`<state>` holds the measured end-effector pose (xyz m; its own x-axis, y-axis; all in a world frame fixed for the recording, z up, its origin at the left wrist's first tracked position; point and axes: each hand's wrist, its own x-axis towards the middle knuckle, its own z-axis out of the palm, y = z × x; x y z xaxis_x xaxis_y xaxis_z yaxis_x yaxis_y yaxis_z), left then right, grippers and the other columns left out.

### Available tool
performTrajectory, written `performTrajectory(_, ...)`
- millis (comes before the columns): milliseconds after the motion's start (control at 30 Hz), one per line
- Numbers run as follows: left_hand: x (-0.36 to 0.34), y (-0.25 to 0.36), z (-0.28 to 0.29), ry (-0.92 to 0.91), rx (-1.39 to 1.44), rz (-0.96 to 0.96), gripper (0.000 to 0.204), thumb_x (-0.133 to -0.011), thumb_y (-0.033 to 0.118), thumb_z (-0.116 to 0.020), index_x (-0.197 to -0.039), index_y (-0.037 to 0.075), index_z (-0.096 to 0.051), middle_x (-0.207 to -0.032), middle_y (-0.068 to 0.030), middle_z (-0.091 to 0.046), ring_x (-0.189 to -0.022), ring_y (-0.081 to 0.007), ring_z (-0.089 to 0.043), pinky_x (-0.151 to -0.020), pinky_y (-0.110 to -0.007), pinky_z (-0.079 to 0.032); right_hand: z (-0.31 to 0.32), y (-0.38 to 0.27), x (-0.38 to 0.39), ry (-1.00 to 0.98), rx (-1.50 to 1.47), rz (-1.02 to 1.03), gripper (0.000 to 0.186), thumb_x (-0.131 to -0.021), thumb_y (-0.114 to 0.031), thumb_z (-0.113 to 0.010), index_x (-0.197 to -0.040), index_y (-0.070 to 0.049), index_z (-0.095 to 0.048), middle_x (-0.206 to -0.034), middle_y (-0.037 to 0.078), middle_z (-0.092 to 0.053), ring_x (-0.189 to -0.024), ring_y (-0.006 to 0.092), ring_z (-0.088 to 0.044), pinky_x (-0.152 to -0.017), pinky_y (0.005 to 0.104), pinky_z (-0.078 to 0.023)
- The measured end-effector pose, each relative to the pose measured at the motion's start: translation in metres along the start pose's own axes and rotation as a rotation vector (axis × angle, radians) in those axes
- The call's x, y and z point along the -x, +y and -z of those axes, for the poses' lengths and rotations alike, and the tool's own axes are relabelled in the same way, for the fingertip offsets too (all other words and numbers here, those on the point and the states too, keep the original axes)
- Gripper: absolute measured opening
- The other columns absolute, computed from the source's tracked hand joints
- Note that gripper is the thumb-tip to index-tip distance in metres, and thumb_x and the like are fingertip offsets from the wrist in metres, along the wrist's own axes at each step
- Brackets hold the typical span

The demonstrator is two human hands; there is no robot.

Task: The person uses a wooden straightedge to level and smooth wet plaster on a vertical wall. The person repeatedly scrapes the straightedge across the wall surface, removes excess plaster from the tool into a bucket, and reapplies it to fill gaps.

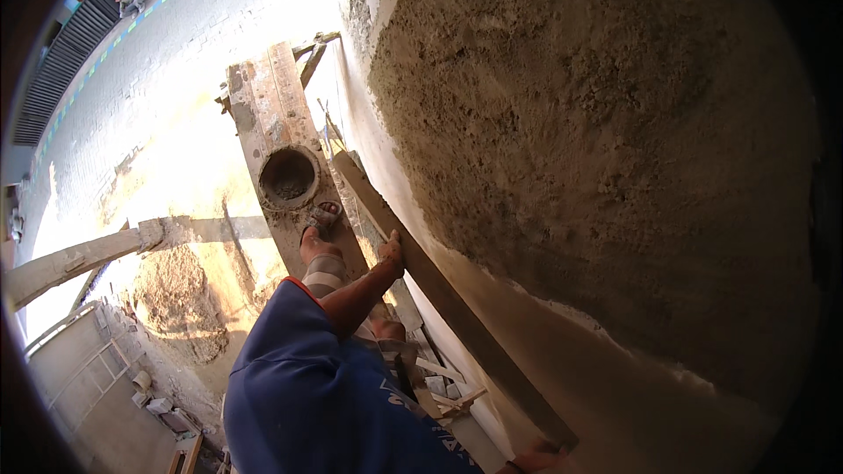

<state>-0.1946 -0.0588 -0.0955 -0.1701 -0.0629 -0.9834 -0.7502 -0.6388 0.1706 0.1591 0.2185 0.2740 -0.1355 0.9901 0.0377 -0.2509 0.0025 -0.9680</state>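
Note:
A long straightedge board [452, 307] runs slantwise along the wall, from beside the scaffold planks down to the lower edge of the view. My left hand [392, 253] is wrapped round its edge, nearer the far end. At the near end, my right hand [537, 457] grips the board, with only part of the hand showing. The board lies close beside the wall [562, 123], whose upper area bears rough, dark, pitted plaster. A paler, smoother band [518, 325] of wall shows below the rough patch.
I stand on scaffold planks [274, 92], my sandalled foot [324, 214] beside a round tub [289, 176] of mortar. A thick wooden pole [79, 259] crosses at the left. Far below lie a sand heap [180, 298], wood pieces and blocks [443, 384], and paved ground.

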Motion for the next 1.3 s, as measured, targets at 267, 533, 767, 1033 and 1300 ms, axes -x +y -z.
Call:
performTrajectory(267,-0.215,-0.034,-0.029,0.008,-0.143,-0.228,0.056,-0.086,0.036,-0.055,-0.118,-0.007,-0.038,-0.111,-0.0236,-0.050,-0.093,-0.0306,-0.055,-0.078,-0.039,-0.048,0.128,0.268,-0.021,-0.490,1.304,0.147,0.053,-0.075,-0.003,-0.065,-0.123,-0.002,-0.042,-0.114,0.013,-0.047,-0.097,0.0219,-0.054,-0.079,0.0366,-0.049)
performTrajectory(533,-0.477,-0.071,-0.087,-0.102,-0.212,-0.371,0.062,-0.086,0.043,-0.053,-0.120,-0.006,-0.037,-0.109,-0.0226,-0.051,-0.096,-0.0323,-0.053,-0.083,-0.039,-0.045,0.186,0.569,-0.042,-0.004,0.300,-0.665,0.036,-0.084,-0.037,-0.054,-0.111,-0.013,-0.054,-0.103,0.005,-0.061,-0.088,0.0202,-0.059,-0.072,0.0372,-0.049)
performTrajectory(767,-0.532,-0.073,-0.118,-0.094,-0.344,-0.406,0.067,-0.087,0.049,-0.047,-0.122,-0.006,-0.032,-0.118,-0.0277,-0.044,-0.107,-0.0366,-0.046,-0.091,-0.043,-0.037,0.219,0.738,-0.070,-0.042,0.387,-0.401,0.047,-0.080,-0.044,-0.054,-0.116,-0.013,-0.051,-0.117,0.005,-0.051,-0.106,0.0215,-0.050,-0.080,0.0422,-0.048)
performTrajectory(1033,-0.534,-0.010,-0.160,0.102,-0.435,-0.687,0.067,-0.087,0.053,-0.041,-0.111,-0.009,-0.040,-0.105,-0.0326,-0.052,-0.099,-0.0437,-0.052,-0.086,-0.047,-0.038,0.154,0.809,-0.067,0.114,0.222,-0.416,0.058,-0.074,-0.058,-0.057,-0.117,-0.019,-0.052,-0.104,-0.002,-0.058,-0.087,0.0167,-0.056,-0.067,0.0417,-0.049)
performTrajectory(1300,-0.478,0.148,-0.178,0.141,-0.414,-0.893,0.067,-0.086,0.055,-0.040,-0.104,-0.010,-0.043,-0.099,-0.0331,-0.055,-0.095,-0.0439,-0.055,-0.079,-0.048,-0.042,0.020,0.805,-0.009,0.078,0.143,-0.381,0.053,-0.076,-0.051,-0.059,-0.117,-0.018,-0.051,-0.104,0.002,-0.056,-0.088,0.0202,-0.056,-0.061,0.0382,-0.051)
